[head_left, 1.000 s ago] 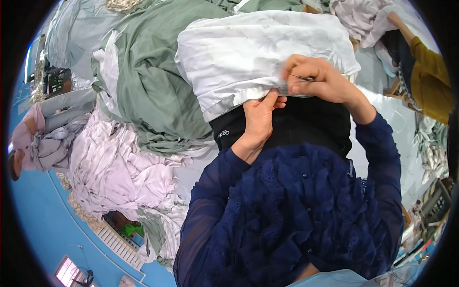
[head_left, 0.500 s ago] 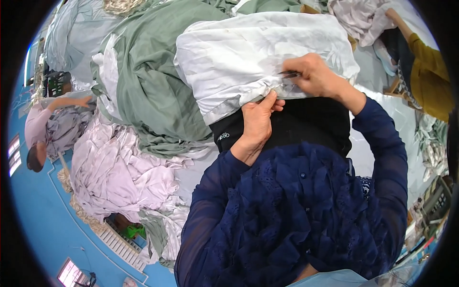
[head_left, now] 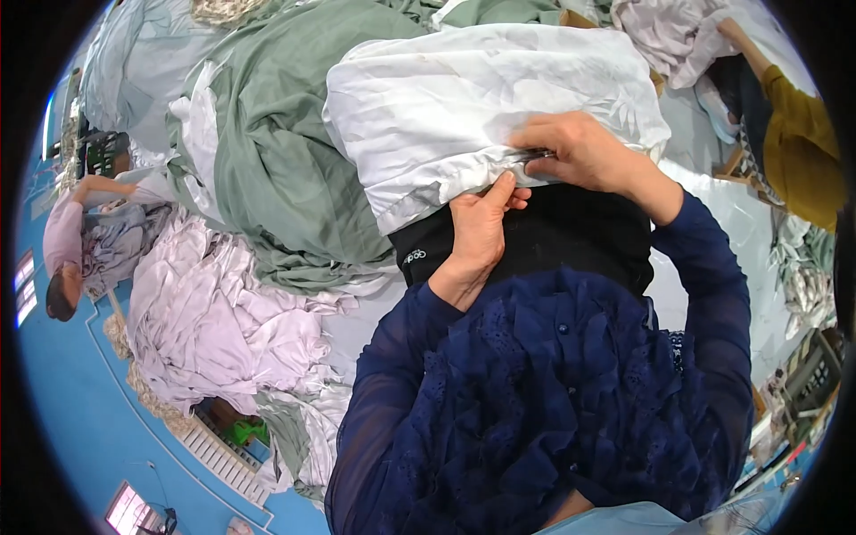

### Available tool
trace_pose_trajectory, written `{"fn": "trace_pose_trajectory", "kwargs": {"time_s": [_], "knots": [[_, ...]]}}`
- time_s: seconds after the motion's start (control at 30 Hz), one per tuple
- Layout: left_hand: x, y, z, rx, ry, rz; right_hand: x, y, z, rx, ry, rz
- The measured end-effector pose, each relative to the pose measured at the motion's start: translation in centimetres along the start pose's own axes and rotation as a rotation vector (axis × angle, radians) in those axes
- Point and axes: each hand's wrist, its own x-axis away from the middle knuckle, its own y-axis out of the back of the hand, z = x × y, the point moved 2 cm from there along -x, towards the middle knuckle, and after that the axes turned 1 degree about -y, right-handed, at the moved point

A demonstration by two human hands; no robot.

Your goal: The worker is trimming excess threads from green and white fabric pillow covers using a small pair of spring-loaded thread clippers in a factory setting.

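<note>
A white cloth lies over my lap and the black fabric there, its gathered edge turned toward me. My left hand pinches this edge between thumb and fingers. Just to the right, my right hand is held low over the cloth, index finger stretched along it and thumb below. Between that thumb and finger shows a bit of a small dark tool, seemingly thread snips, mostly hidden by the hand.
Green cloth is heaped at my left, with a pale pink pile nearer. At the far left a person handles cloth. Another person in a mustard sleeve reaches to pinkish cloth at the upper right.
My right hand has turned and shifted slightly left and down, so the dark tool shows less. My left hand keeps its pinch. The person at far left has moved an arm.
</note>
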Motion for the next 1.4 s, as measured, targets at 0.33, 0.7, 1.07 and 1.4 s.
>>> {"fn": "trace_pose_trajectory", "kwargs": {"time_s": [0.33, 0.7, 1.07, 1.4], "knots": [[-0.1, -0.1, 0.0, -0.010, 0.034, -0.010, 0.3, 3.2, 1.2, 0.334, 0.040, 0.050], [-0.5, -0.9, -0.1, 0.002, 0.036, -0.032, -1.6, -0.2, 0.9, -1.005, -0.217, -0.025], [-0.2, -0.3, 0.2, 0.051, 0.096, -0.007, -2.4, -0.8, -0.1, -0.512, -0.016, -0.020], [-0.3, 0.4, -0.3, 0.045, 0.065, 0.004, 1.1, 5.0, -4.7, 0.267, -0.174, -0.225]]}}
